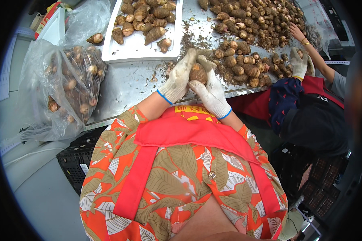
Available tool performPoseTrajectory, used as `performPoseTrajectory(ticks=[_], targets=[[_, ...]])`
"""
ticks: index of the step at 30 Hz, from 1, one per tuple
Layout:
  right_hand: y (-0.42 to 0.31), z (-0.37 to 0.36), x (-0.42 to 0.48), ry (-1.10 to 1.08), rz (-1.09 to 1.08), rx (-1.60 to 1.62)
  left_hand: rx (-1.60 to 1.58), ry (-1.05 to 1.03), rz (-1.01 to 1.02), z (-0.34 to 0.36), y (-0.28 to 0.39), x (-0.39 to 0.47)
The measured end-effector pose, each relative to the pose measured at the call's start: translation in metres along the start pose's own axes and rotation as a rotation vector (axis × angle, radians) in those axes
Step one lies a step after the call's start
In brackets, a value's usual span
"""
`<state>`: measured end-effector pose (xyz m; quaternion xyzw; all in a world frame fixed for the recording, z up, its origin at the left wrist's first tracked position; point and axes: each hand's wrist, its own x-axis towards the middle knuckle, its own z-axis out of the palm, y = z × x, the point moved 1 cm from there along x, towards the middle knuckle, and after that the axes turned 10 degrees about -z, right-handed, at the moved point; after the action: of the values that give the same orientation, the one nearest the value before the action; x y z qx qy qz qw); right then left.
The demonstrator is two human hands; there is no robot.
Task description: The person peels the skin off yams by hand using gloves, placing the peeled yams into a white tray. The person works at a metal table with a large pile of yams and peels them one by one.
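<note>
Between my two hands is one brown taro corm (198,74), held just above the near edge of a metal table (123,90). My left hand (181,76), in a soiled white knit glove with a blue cuff, wraps its left side. From the right, my right hand (210,92) in a matching glove presses its thumb and fingers against the corm. Loose soil and root scraps (196,39) lie on the table beyond my fingers. To the right of my hands sits a small group of taro corms (250,70).
A white tray (141,56) of taro corms stands ahead on the left. Beside it rests a clear plastic bag (63,87) full of corms. A large heap of corms (244,18) spreads at the back right. Another person's gloved hand (299,64) and a bare hand (297,32) reach in there. Black crates (75,162) stand below.
</note>
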<state>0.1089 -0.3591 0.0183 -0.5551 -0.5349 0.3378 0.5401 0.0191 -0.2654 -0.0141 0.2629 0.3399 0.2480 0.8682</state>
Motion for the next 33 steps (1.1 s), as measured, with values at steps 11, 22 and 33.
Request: performPoseTrajectory(ticks=[11, 22, 33], targets=[[0.010, 0.002, -0.007, 0.053, -0.032, 0.150, -0.148, -0.107, 0.209, -0.038, 0.052, 0.010], [0.126, -0.059, -0.043, 0.285, 0.088, -0.307, -0.010, 0.161, 1.156, -0.137, 0.226, -0.198], [0.130, -0.060, -0.040, 0.258, 0.095, -0.341, -0.183, 1.062, 1.351, -0.223, 0.260, -0.218]])
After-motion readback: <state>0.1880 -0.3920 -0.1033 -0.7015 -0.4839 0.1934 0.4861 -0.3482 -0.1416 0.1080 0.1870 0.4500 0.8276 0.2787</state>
